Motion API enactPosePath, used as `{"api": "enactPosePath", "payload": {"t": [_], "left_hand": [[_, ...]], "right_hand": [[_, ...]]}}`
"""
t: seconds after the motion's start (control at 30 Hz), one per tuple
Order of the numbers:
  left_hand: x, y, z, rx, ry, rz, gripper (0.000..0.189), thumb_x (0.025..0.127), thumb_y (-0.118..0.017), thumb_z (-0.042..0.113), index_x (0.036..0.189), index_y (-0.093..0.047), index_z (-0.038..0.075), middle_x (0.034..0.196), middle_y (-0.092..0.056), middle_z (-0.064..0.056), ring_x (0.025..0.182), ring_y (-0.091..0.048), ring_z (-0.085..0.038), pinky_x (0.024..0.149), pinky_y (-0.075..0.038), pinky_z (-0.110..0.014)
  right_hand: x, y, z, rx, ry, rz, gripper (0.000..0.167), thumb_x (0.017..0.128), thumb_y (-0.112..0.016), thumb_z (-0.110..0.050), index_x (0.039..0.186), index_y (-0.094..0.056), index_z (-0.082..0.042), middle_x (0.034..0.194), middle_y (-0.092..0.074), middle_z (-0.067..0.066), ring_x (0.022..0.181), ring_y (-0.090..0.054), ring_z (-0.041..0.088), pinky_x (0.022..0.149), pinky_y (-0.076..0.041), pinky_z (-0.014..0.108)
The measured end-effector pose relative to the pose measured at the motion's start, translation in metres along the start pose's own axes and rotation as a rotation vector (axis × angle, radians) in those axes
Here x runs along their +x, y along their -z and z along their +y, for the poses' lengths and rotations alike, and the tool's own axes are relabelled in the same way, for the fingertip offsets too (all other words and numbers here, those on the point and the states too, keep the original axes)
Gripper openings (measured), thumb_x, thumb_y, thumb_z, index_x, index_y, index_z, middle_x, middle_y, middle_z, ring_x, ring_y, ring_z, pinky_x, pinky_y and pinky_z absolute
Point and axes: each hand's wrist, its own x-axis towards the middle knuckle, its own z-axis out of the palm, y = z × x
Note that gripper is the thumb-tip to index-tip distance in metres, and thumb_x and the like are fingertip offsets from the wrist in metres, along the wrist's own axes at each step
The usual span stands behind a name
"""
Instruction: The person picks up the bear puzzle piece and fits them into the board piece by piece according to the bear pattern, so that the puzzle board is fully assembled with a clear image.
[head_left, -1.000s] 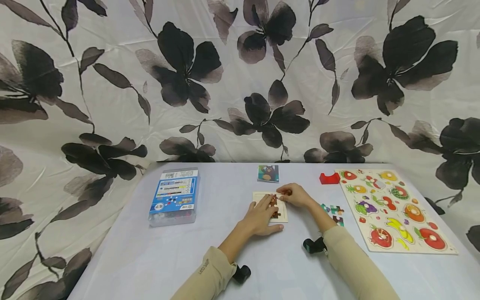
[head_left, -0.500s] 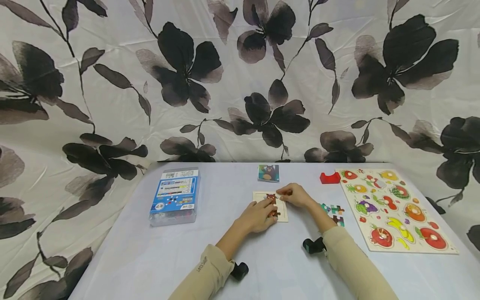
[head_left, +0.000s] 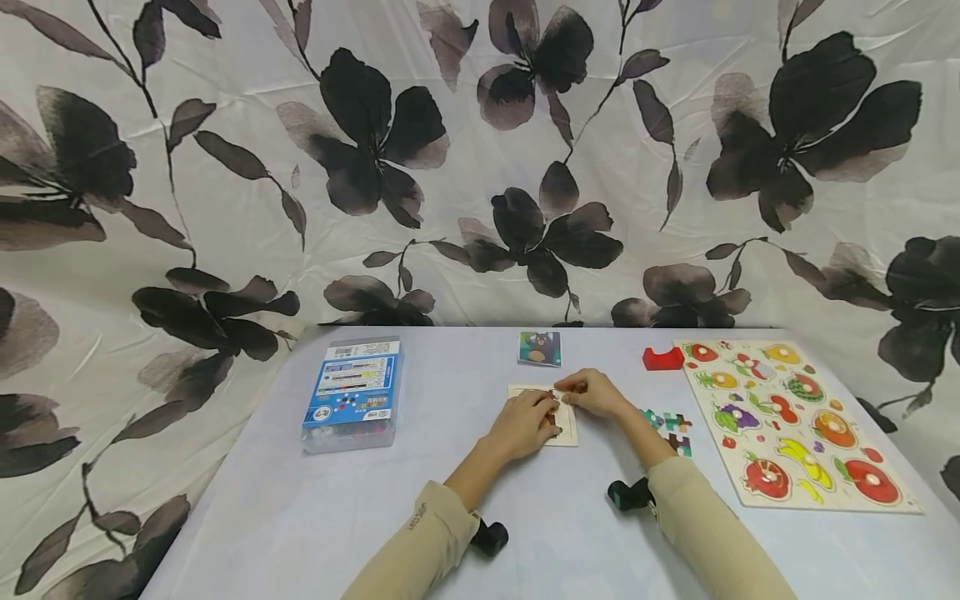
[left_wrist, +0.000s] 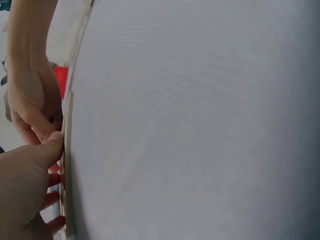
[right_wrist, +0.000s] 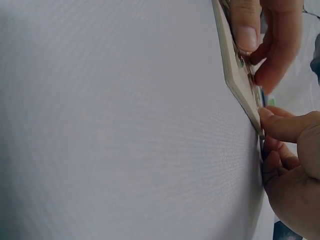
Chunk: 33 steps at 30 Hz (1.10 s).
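1. Head view: a person bends to a jigsaw on a pale desk [head_left: 225,517]. The puzzle frame [head_left: 569,433] lies between the hands, with brown pieces [head_left: 552,414] inside. The left hand [head_left: 522,422] reaches over it, fingers bent down onto the pieces; the right hand [head_left: 595,392] is at its far right corner. A bear card [head_left: 540,348] lies beyond the frame; loose pieces [head_left: 678,422] lie beside the right forearm. Step in hand, by my reading: settling placed pieces while the frame is steadied.

2. Left wrist view: puzzle frame edge-on. Left thumb touches its edge, other fingers curve down to it, gaps between them. Whether they pinch a piece, cannot tell.

3. Right wrist view: right fingers narrow, thumb on the frame's corner and the others curled close below, seemingly a pinch. Left thumb and fingers come down on the pieces; their tips are partly hidden.

4. Next move, my judgement: press the brown pieces flush, hold the corner firm, then fetch a loose piece and check it against the bear card.
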Motion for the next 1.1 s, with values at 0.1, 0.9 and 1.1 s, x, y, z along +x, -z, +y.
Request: {"api": "enactPosePath", "payload": {"t": [0.1, 0.9, 1.1], "left_hand": [[0.0, 0.001, -0.002, 0.004, -0.015, -0.021, 0.045, 0.092, -0.059, 0.036, 0.129, -0.058, 0.011, 0.135, -0.051, -0.006, 0.127, -0.044, -0.021, 0.104, -0.037, -0.038], [-0.012, 0.005, -0.037, -0.466, 0.043, 0.032, 0.062, 0.086, -0.066, 0.032, 0.135, -0.048, -0.002, 0.146, -0.036, -0.019, 0.138, -0.027, -0.035, 0.111, -0.025, -0.05], [-0.017, 0.018, -0.049, -0.444, 0.08, -0.135, 0.082, 0.076, -0.075, 0.037, 0.139, -0.042, -0.004, 0.149, -0.03, -0.022, 0.137, -0.028, -0.039, 0.11, -0.028, -0.05]], "right_hand": [[0.0, -0.001, 0.001, 0.003, -0.001, 0.009, 0.025, 0.084, -0.066, -0.003, 0.106, -0.068, 0.007, 0.093, -0.066, 0.015, 0.073, -0.048, 0.013, 0.064, -0.041, 0.026], [-0.002, -0.003, 0.001, -0.007, -0.022, 0.032, 0.025, 0.083, -0.066, -0.002, 0.107, -0.068, 0.006, 0.087, -0.062, 0.011, 0.075, -0.048, 0.015, 0.066, -0.041, 0.027], [-0.006, 0.002, 0.009, 0.108, 0.031, 0.055, 0.027, 0.087, -0.063, -0.004, 0.111, -0.065, 0.009, 0.098, -0.068, 0.019, 0.08, -0.058, 0.017, 0.068, -0.047, 0.023]]}}
